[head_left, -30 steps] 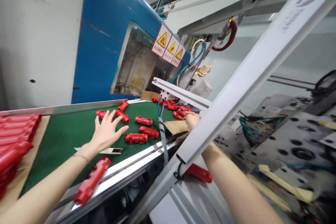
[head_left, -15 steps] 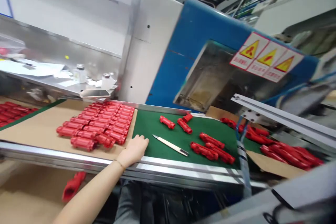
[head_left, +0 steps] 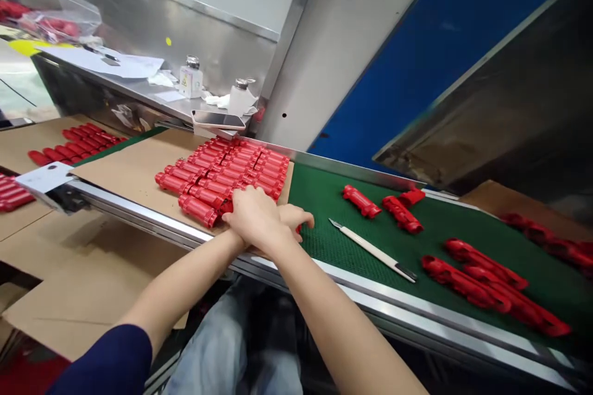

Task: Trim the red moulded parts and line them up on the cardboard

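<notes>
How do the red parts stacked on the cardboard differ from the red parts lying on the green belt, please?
The red parts on the cardboard lie packed side by side in neat rows, touching; the red parts on the green belt lie scattered at mixed angles, mostly apart. The packed block sits right by the right hand and left hand; the loose ones lie past the knife. Both look like the same moulded red plastic.

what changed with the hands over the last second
The left hand drew back from the loose red parts on the green belt to its near edge. The right hand, earlier far off to the right, came across and now lies over the left beside the stacked red parts. What either holds is hidden. The knife stays on the belt, untouched.
</notes>
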{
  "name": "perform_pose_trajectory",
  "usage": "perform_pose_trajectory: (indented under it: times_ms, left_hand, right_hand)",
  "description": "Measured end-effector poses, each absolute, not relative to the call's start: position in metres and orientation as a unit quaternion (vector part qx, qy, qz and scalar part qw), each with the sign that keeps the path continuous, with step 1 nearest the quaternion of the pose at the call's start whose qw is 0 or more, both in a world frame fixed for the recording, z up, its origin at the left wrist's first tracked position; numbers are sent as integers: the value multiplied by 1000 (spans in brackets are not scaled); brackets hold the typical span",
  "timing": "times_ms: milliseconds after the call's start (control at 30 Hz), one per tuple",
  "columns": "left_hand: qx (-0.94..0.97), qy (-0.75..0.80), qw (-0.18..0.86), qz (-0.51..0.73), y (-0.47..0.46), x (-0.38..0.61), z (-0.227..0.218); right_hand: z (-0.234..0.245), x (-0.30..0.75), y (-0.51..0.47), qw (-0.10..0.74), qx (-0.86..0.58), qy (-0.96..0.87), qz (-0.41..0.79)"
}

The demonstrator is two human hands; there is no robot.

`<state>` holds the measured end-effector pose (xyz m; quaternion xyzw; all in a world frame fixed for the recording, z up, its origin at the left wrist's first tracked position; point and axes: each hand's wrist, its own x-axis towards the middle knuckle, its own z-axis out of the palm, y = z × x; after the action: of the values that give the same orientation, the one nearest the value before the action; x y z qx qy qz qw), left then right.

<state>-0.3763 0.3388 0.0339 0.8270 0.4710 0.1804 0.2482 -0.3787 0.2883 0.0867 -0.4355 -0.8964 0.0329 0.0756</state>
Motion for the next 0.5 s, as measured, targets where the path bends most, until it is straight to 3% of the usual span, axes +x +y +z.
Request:
perform_pose_trajectory:
  times_ms: [200, 500]
  left_hand:
    - [819, 486, 244, 182, 333, -377, 36]
    - [779, 550, 230, 192, 330, -363, 33]
  right_hand:
    - [103, -379, 288, -10, -432, -901, 33]
    - [96, -372, 285, 11, -426, -904, 30]
